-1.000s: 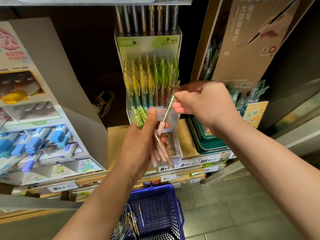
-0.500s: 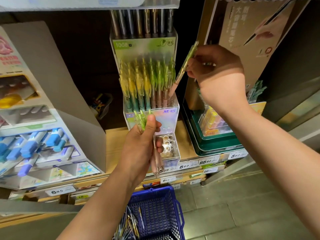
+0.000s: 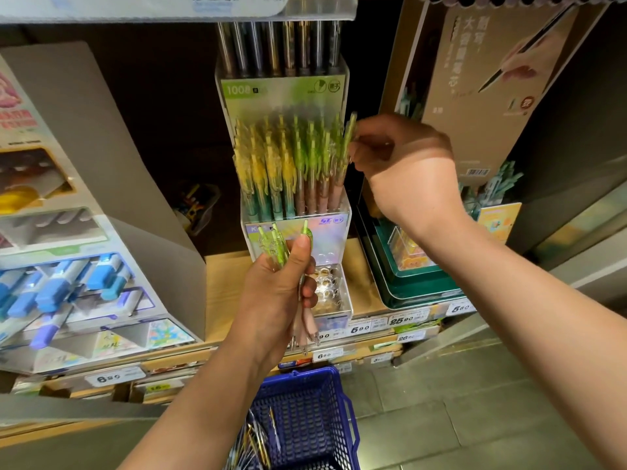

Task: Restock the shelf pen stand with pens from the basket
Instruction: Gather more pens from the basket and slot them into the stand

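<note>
The right hand, right of centre in the upper half of the frame, is pinching 1 green pen near its top between thumb and fingertips, with the other fingers curling loosely. The pen is standing almost upright, its top leaning slightly toward the right. It is at the right edge of the stand, just beside the last column of stocked pens and parallel to them. Its lower end is blurring into that column, so I cannot tell whether it is already sitting in a hole. Judging from this, the move in hand is a straight push down along the pen's long axis. The right hand is the nearer one for it, lying just right of the pen.

The left hand, at centre frame, is gripping a bundle of several pens, green tops up and pink tips pointing down. It is hanging in front of the stand's low front tray, whose holes are showing empty. At bottom centre the blue basket is holding more pens.
</note>
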